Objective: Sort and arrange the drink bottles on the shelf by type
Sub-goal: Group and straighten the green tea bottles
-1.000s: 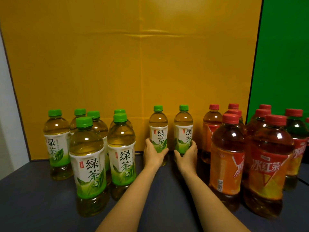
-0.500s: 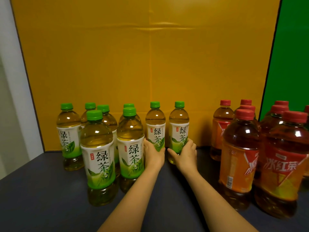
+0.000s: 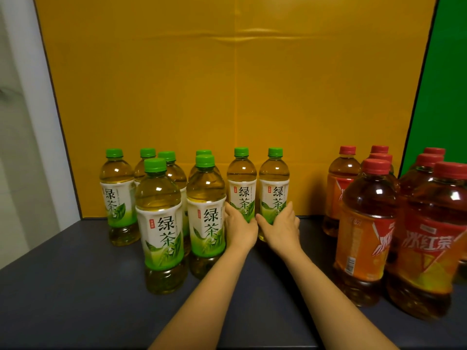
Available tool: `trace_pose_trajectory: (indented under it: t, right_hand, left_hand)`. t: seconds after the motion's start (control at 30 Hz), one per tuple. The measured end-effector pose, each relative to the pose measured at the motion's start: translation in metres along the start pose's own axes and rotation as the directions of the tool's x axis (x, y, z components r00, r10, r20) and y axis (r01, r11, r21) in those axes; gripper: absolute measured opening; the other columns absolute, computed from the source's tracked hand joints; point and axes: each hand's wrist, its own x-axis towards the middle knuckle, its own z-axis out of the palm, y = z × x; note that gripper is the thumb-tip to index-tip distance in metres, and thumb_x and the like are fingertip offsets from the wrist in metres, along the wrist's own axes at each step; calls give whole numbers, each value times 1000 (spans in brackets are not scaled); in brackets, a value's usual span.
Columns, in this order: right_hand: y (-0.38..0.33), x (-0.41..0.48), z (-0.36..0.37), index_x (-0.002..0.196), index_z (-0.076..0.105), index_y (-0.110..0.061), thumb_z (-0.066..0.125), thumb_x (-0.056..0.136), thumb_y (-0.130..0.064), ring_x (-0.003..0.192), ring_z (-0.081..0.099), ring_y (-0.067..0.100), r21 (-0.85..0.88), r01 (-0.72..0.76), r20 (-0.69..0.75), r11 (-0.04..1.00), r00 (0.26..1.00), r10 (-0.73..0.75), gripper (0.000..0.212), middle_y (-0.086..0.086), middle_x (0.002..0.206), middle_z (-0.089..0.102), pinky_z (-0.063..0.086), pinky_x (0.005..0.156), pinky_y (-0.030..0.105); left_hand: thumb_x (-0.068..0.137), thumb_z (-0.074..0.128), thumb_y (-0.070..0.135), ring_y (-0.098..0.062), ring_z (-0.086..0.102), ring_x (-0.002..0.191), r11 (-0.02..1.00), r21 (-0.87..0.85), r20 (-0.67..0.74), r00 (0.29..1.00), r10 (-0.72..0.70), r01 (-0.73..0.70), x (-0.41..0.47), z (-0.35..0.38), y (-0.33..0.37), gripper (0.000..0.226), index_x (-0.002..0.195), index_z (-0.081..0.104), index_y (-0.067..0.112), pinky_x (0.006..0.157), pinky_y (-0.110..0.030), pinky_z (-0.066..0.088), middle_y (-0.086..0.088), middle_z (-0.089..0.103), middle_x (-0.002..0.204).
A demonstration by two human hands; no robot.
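Two green-capped green tea bottles stand side by side near the back of the dark shelf (image 3: 75, 286). My left hand (image 3: 238, 227) grips the lower body of the left green tea bottle (image 3: 241, 180). My right hand (image 3: 281, 227) grips the right green tea bottle (image 3: 274, 183). To their left stands a cluster of several more green tea bottles (image 3: 158, 221). Several red-capped iced red tea bottles (image 3: 366, 223) form a group on the right, apart from the green ones.
A yellow panel (image 3: 227, 84) closes the back of the shelf and a green panel (image 3: 449, 84) adjoins it on the right. A white wall (image 3: 22, 135) bounds the left. A gap of bare shelf lies between the two bottle groups.
Both hands have slid the two held green tea bottles leftward, up beside the green cluster. The gap to the red tea bottles has widened. The view has shifted to the left.
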Motion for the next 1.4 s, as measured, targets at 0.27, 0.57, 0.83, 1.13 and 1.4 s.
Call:
trace_pose_trajectory:
  t: [0.27, 0.57, 0.83, 1.13, 1.4]
  right_hand:
    - [-36, -47, -23, 136, 37, -11, 52, 91, -15, 132, 33, 16, 309, 373, -113, 875, 928, -356, 48, 4, 140, 37, 29, 112, 38]
    - [-54, -74, 10, 130, 38, -26, 66, 74, -51, 113, 50, 6, 479, 251, 230, 841, 889, -396, 67, -7, 127, 50, 46, 99, 33]
    - [-53, -76, 23, 129, 36, -20, 77, 69, -35, 120, 49, 13, 262, 362, 198, 895, 887, -417, 74, -3, 126, 54, 44, 99, 34]
    - [-30, -77, -11, 110, 40, -28, 82, 61, -35, 97, 56, 8, 210, 337, 33, 918, 936, -351, 65, -6, 109, 58, 49, 87, 33]
    - [-3, -57, -36, 120, 44, -21, 81, 63, -35, 109, 56, 18, 123, 250, -125, 960, 964, -235, 70, -1, 116, 60, 49, 90, 44]
  left_hand:
    - [87, 55, 5, -3, 39, 126, 941, -328, 268, 947, 177, -83, -70, -59, 15, 55, 138, 33, 14, 106, -17, 33, 3, 41, 139]
    - [75, 71, 4, -13, 51, 67, 933, -32, -443, 842, 308, -358, -111, -160, -39, 20, 83, 59, 19, 60, -19, 45, -4, 56, 78]
    - [58, 86, 27, -17, 51, 113, 989, -88, -121, 987, 107, -118, -76, -176, -56, 84, 128, 39, 19, 93, -35, 48, 0, 49, 126]
    - [41, 81, 49, -11, 61, 104, 975, -200, 11, 994, 105, -101, -75, -168, -58, 65, 98, 53, 36, 93, -43, 51, 11, 65, 107]
    - [47, 83, 50, -10, 56, 112, 963, -167, 61, 973, 222, -210, -74, -125, -33, 73, 109, 49, 33, 98, -35, 47, 11, 61, 117]
